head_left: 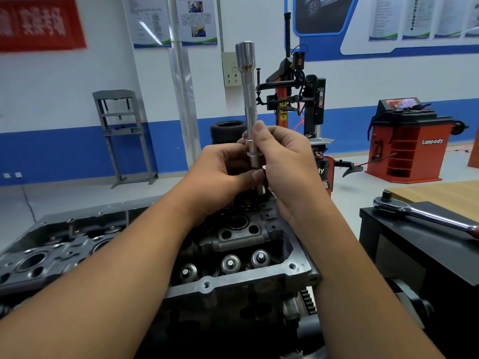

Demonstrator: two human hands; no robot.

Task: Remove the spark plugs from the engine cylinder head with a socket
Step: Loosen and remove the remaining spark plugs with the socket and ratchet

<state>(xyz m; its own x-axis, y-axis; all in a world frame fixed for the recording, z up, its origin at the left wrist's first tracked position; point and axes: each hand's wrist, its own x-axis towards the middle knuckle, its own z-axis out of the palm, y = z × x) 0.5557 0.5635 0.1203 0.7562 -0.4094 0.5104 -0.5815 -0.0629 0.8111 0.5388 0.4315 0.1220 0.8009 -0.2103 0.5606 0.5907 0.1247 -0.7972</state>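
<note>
while both hands meet above the engine, the scene reads as follows, largest thing first.
cylinder head [228, 244]: grey metal casting lying below both hands and forearms, its bores and round valve tops facing up.
black bench [414, 244]: to the right of the right forearm, well apart from the hands.
wheel balancer [414, 141]: orange and black cabinet far beyond the right hand, marked "lanpody" in white.
tyre changer [298, 99]: orange and black machine behind the hands, its upright column marked "power".
red banner [39, 24]: on the wall far up and left of the left hand; the white characters are too blurred to read.
wall posters [171, 22]: above the hands; the print is too small to read.
ratchet [425, 213]: chrome handle lying on the black bench, right of the right hand and apart from it.
socket extension [249, 99]: chrome bar held upright above the cylinder head, its wide end at the top, its lower end between the two hands.
left hand [223, 172]: fingers curled, thumb and fingertips pinching at the bottom of the socket extension.
right hand [282, 156]: fingers curled round the lower shaft of the socket extension.
spark plug [261, 189]: a small metal piece showing just under the hands' grip; mostly hidden.
</note>
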